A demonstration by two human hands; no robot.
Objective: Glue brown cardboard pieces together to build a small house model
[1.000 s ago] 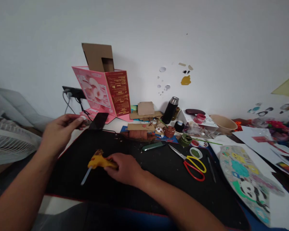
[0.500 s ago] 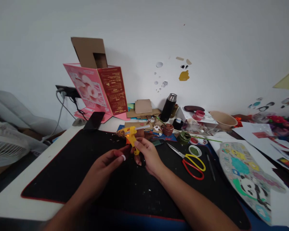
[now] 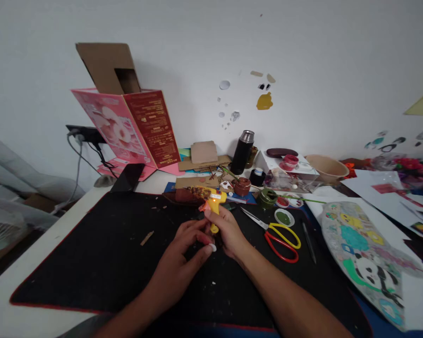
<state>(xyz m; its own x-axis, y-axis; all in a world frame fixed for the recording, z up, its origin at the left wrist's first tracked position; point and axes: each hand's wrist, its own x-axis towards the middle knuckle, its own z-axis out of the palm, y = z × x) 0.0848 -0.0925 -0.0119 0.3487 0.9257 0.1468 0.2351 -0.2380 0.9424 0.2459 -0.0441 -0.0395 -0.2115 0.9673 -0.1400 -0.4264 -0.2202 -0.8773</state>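
Note:
My right hand grips a yellow hot glue gun by its handle. The gun's dirty, brown-crusted nozzle points left, and a small orange light glows on its body. Close beside it, my left hand is closed in a pinch on a small white piece. The fingertips of both hands nearly meet below the gun; whether they touch is hard to tell. A thin brown cardboard strip lies on the black mat left of my hands.
Scissors and a dark pen lie to the right, near a painted panda palette. Behind stand paint jars, a black thermos and a bowl. A phone and a pink box are back left.
Both hands have shifted right in view, the glue gun with them, and my left hand is closer to my right. The cardboard strip on the mat now shows. The camera view has shifted slightly.

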